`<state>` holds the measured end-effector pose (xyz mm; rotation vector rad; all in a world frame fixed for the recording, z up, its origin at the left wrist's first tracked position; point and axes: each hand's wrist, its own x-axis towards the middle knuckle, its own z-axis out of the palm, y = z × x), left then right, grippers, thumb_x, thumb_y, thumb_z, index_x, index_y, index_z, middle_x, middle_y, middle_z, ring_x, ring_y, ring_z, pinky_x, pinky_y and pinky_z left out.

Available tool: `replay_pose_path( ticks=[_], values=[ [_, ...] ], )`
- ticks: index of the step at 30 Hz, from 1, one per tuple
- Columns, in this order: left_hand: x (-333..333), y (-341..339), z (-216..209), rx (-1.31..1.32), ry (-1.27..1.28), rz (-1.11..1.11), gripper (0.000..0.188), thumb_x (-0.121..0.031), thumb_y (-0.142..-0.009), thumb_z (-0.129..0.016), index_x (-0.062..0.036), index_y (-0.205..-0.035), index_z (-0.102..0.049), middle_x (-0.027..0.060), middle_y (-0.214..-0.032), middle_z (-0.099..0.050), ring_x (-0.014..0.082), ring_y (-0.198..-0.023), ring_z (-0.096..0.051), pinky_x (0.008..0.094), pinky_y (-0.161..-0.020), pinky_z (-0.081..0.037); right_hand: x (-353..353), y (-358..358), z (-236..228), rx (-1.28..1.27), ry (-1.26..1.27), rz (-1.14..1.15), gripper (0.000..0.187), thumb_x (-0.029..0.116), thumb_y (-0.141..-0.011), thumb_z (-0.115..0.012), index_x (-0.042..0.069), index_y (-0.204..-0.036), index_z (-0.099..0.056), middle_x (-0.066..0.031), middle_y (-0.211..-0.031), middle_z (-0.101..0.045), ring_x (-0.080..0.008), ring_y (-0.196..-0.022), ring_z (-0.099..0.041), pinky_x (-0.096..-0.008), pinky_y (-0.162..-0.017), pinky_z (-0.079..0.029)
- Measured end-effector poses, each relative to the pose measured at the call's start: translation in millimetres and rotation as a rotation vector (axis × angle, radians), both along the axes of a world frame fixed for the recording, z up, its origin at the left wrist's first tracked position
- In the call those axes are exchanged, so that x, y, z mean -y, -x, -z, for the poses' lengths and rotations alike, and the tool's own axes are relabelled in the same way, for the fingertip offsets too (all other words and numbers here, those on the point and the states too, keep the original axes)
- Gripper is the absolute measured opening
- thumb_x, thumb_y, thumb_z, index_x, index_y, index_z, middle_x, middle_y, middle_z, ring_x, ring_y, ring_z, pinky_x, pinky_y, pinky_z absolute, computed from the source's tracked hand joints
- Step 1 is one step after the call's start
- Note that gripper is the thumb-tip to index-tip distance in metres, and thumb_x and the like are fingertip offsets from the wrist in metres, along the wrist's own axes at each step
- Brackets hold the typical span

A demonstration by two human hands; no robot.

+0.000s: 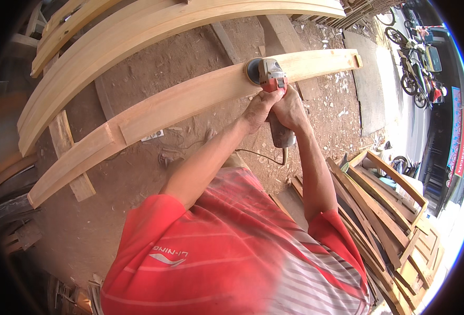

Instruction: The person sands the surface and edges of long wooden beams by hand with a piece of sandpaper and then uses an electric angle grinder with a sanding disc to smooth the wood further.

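Both my hands grip a red and grey angle grinder (279, 131) fitted with a round sanding disc (252, 71). My left hand (261, 109) is closed on its body from the left, just behind the metal head. From the right, my right hand (291, 109) wraps round the same body. The disc is against or very close to the long, curved wooden beam (179, 102); exact contact I cannot tell. That beam lies across in front of me, with a stepped notch in its left part. A cord (261, 157) trails from the grinder's rear end.
More curved beams (122, 39) lie farther off at the upper left. Wooden supports (64, 134) rest under the work on the dirt floor (190, 52). At right lies a pile of boards and frames (379, 210); motorbikes (415, 68) stand beyond by a road.
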<state>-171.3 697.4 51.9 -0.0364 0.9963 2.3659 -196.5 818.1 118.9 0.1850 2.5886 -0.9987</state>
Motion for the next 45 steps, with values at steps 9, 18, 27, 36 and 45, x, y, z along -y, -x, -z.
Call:
replay_pose_path(
  ticks=[9,18,27,36,45],
  values=[
    [-17.1,-27.2,4.7,-0.024,-0.115,-0.267,0.057,-0.044,-0.099,-0.068,-0.0077,-0.142,-0.054,0.0086,-0.134,-0.060,0.0183,-0.123,-0.059,0.0369,-0.105,-0.048,5.7,-20.5,-3.3,-0.108,-0.059,-0.107,0.067,0.047,-0.086,-0.077,-0.007,-0.121,-0.061,-0.0299,-0.108,-0.073,-0.0432,-0.102,-0.074,-0.0478,-0.086,-0.057],
    [-3.6,-28.0,3.3,0.072,-0.121,-0.158,0.047,-0.039,-0.102,-0.065,-0.0082,-0.136,-0.058,0.0067,-0.127,-0.064,0.0160,-0.119,-0.061,0.0370,-0.100,-0.052,9.0,-23.7,4.8,-0.018,-0.016,-0.014,0.071,0.047,-0.084,-0.077,-0.014,-0.117,-0.058,-0.0350,-0.105,-0.071,-0.0468,-0.106,-0.072,-0.0488,-0.087,-0.057],
    [9.4,-36.8,6.3,-0.029,-0.108,-0.141,0.043,-0.042,-0.103,-0.063,-0.0122,-0.135,-0.061,0.0031,-0.128,-0.063,0.0127,-0.117,-0.061,0.0341,-0.099,-0.051,21.2,-32.6,0.4,-0.017,0.011,0.002,0.063,0.042,-0.086,-0.077,-0.012,-0.111,-0.061,-0.0303,-0.097,-0.073,-0.0372,-0.094,-0.076,-0.0446,-0.078,-0.058],
    [58.6,-67.9,10.7,0.005,-0.102,-0.035,0.050,-0.043,-0.104,-0.062,-0.0097,-0.141,-0.058,0.0039,-0.134,-0.060,0.0123,-0.123,-0.056,0.0348,-0.106,-0.046,68.8,-63.7,-9.8,0.058,-0.012,0.005,0.065,0.044,-0.086,-0.079,-0.011,-0.114,-0.058,-0.0316,-0.099,-0.072,-0.0442,-0.099,-0.074,-0.0477,-0.081,-0.058],
    [129.2,-125.3,6.9,0.131,-0.112,-0.168,0.049,-0.042,-0.104,-0.064,-0.0049,-0.135,-0.061,0.0048,-0.124,-0.066,0.0141,-0.114,-0.064,0.0339,-0.099,-0.052,141.9,-105.6,-9.3,0.121,-0.043,-0.076,0.078,0.055,-0.084,-0.078,-0.013,-0.116,-0.056,-0.0388,-0.106,-0.070,-0.0502,-0.107,-0.071,-0.0505,-0.088,-0.057]
  ],
)
